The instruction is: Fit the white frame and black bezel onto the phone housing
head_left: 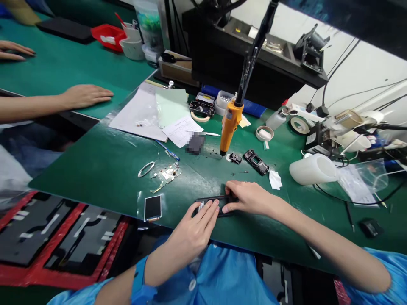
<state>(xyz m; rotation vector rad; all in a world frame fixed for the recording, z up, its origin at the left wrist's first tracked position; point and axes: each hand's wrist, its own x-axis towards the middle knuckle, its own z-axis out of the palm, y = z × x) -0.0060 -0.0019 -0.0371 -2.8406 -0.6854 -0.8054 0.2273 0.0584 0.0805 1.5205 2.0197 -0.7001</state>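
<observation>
A black mobile phone casing (224, 206) lies flat near the table's front edge, partly covered by both hands. My left hand (195, 224) holds its left end, fingers stretched close together over the face and thumb at the edge. With thumb and bent fingers, my right hand (248, 198) grips the right end. Beyond it are an opened black phone housing (256, 162) and a small black part (235, 158). To the left lie a small display (153, 208), a circuit board (167, 173) and an oval ring (146, 169).
An orange electric screwdriver (231, 127) hangs tip-down above the table. Papers (136, 112) and a blue pen (168, 150) lie left. A white plastic container (313, 169) lies right. Another person's hand (87, 96) rests on the adjoining table. Red-edged trays (34, 271) are below left.
</observation>
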